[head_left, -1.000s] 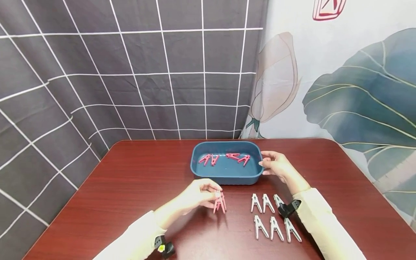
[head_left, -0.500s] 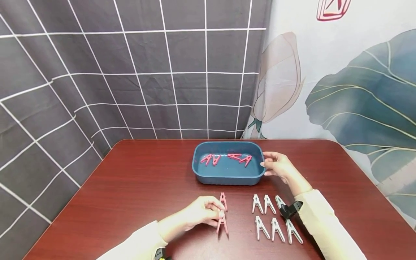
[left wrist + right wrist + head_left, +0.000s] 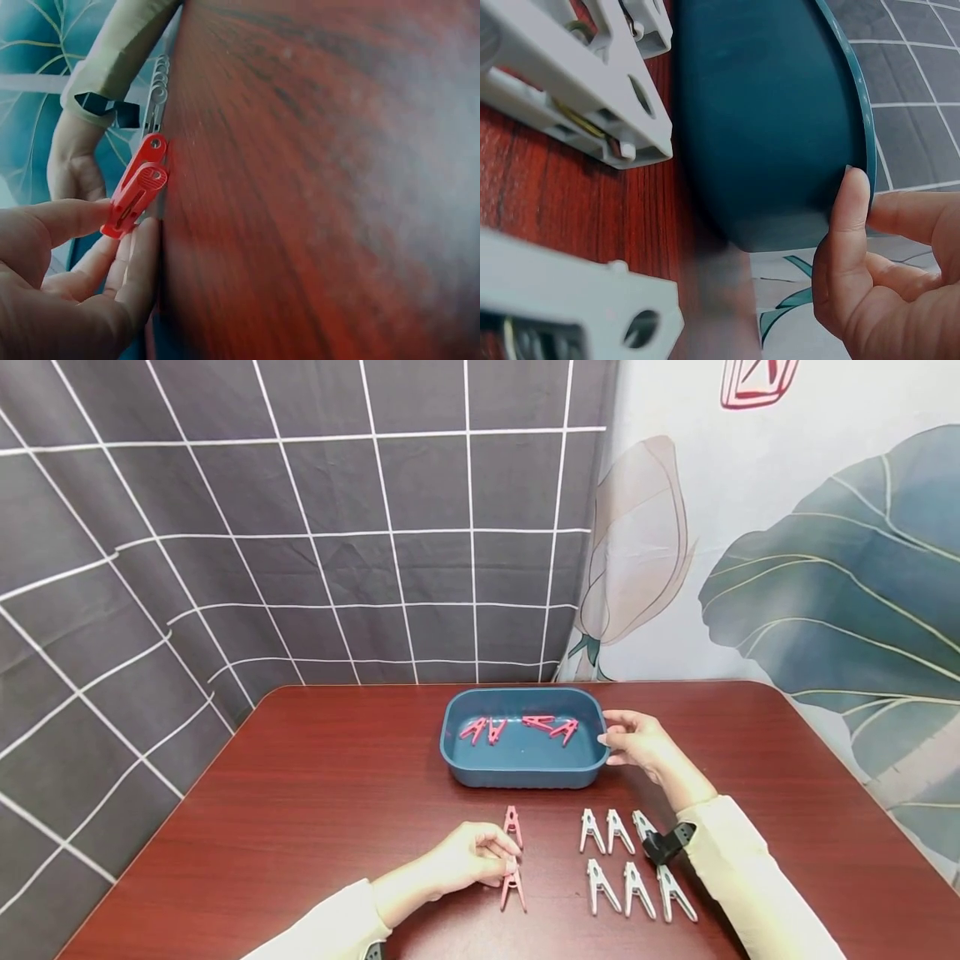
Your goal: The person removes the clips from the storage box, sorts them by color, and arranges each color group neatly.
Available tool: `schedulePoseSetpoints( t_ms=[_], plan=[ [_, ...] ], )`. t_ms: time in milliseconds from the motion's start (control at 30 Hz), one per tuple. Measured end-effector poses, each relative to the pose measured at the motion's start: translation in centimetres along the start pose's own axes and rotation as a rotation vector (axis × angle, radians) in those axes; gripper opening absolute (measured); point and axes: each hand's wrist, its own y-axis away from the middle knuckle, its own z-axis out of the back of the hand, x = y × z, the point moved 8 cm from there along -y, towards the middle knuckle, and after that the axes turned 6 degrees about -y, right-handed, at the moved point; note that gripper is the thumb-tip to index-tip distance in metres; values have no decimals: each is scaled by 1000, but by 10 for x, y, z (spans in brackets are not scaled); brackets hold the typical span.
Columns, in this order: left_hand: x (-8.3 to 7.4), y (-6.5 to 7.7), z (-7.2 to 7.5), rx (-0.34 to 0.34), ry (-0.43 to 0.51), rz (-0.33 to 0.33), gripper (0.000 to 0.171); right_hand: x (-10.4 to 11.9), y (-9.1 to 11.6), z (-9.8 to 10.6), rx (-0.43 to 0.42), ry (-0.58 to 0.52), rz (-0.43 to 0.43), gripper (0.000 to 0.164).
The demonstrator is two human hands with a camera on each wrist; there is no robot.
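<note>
My left hand [image 3: 471, 862] is low over the table and pinches a pink spring clothespin [image 3: 513, 891] by its narrow end. In the left wrist view the thumb and fingertips press on that clothespin [image 3: 133, 202], whose legs spread away from them, right by the tabletop. A second pink clothespin [image 3: 512, 818] lies just beyond, partly hidden by the fingers. At the back, my right hand [image 3: 637, 743] grips the right rim of a blue plastic bin [image 3: 525, 778]. The right wrist view shows thumb and finger on either side of that rim. Several pink clothespins [image 3: 567, 731] lie inside.
Several grey-white clothespins [image 3: 597, 887] lie in two rows on the dark red tabletop [image 3: 337, 760], left of and partly under my right forearm [image 3: 738, 860]. A gridded grey cloth [image 3: 337, 527] and a floral cloth [image 3: 810, 568] hang behind the table.
My left hand has come toward the table's near edge with the pink clothespin, uncovering the other pink one behind it. The right hand has kept its hold on the bin.
</note>
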Motion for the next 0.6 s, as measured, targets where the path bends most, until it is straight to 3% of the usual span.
schedulePoseSetpoints(
  t_ms=[300, 600],
  plan=[
    [-12, 2, 7, 4, -172, -92, 23, 2, 1, 1, -5, 4, 0, 58],
    [-27, 1, 25, -12, -194, -131, 22, 4, 1, -1, 9, 0, -4, 57]
  ],
)
